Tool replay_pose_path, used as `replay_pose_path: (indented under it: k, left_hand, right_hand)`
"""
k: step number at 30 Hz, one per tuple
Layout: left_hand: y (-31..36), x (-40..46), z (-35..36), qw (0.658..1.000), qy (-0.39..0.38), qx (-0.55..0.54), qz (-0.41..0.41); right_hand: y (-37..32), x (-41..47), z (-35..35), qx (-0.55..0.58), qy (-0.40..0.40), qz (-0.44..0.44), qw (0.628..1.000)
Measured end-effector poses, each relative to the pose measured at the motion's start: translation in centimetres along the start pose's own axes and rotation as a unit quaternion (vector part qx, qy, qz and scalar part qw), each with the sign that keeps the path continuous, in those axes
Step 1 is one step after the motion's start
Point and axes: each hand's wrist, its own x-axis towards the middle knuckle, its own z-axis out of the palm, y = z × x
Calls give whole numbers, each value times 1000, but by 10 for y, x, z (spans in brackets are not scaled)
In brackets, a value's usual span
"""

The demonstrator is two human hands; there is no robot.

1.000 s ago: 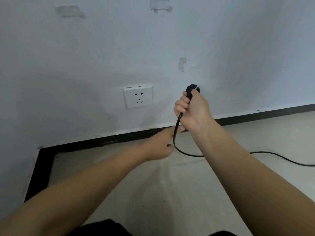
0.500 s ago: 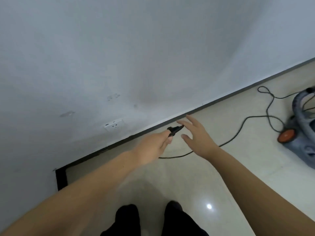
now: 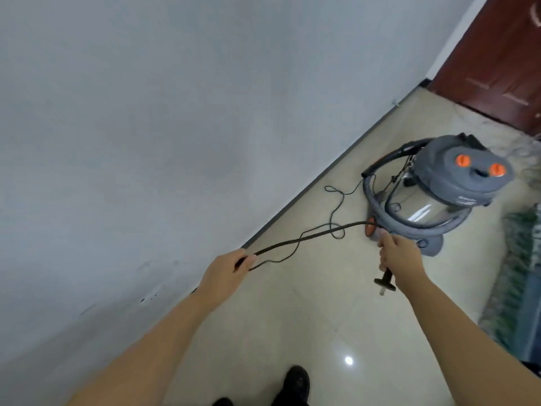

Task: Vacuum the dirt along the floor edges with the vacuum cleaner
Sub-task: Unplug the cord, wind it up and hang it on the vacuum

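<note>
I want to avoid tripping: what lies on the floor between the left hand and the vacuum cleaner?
In the head view, the black power cord runs and loops over tiled floor between the left hand and the vacuum cleaner.

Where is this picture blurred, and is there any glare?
Head view: the cord and the rug at the right edge are smeared by motion; the vacuum cleaner is softer than sharp; a small bright glare spot sits on the floor; the wide lens tilts the wall.

Vacuum cleaner: grey body, orange knobs, shiny metal drum; cord black; wall pale grey-white; floor beige; door reddish-brown.
</note>
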Motion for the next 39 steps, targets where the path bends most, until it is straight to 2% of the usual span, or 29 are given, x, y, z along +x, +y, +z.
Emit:
replay_pose_path:
  k: [2, 5, 7, 9, 11, 12, 13, 15, 18, 22, 24, 26, 28, 31, 35, 37, 38, 39]
  left_hand:
    - [-5, 2, -10, 999, -21, 35, -12]
    - [-15, 2, -21, 996, -24, 70, -43]
    - [1, 0, -17, 993, -53, 90, -47]
    - [39, 3, 1, 983, -122, 136, -20]
    - [95, 12, 28, 956, -207, 199, 58]
    - [127, 17, 41, 940, -237, 223, 104]
    - [159, 23, 51, 929, -248, 237, 142]
    - [213, 37, 63, 927, -208, 251, 187]
    - [259, 50, 66, 931, -110, 271, 220]
    - [275, 53, 74, 966, -70, 139, 205]
    - [276, 61, 73, 977, -85, 72, 179]
    - [270, 75, 68, 984, -96, 12, 153]
    - [257, 88, 63, 986, -93, -9, 135]
    - [221, 107, 55, 992, -86, 20, 90]
    - [160, 123, 35, 995, -73, 62, 3]
    - [144, 131, 34, 994, -81, 71, -3]
    - [146, 137, 37, 992, -102, 81, 7]
    - [156, 144, 42, 986, -133, 102, 27]
  right_hand:
    - [0, 7, -41, 132, 64, 80, 986]
    - [-6, 18, -91, 288, 145, 165, 932]
    - [-23, 22, -115, 340, 160, 174, 910]
    - [-49, 18, -118, 338, 123, 122, 925]
    - [-77, 1, -104, 244, 36, 20, 969]
    - [-86, -9, -92, 146, -31, -40, 988]
    - [-90, -19, -82, 31, -98, -96, 990]
    - [-88, -35, -70, -143, -191, -179, 955]
    - [-81, -42, -83, -200, -205, -249, 925]
    - [-82, -39, -114, -243, -186, -285, 908]
    - [-83, -30, -143, -191, -211, -242, 928]
    - [-82, -13, -181, -84, -266, -147, 949]
    - [-78, 7, -216, 20, -277, -56, 959]
    - [-67, 37, -250, 207, -191, 56, 958]
    - [-63, 72, -274, 431, -28, 160, 888]
    - [-72, 87, -265, 487, 21, 168, 857]
    - [-82, 95, -253, 492, 37, 157, 856]
    - [-93, 102, -236, 468, 56, 140, 871]
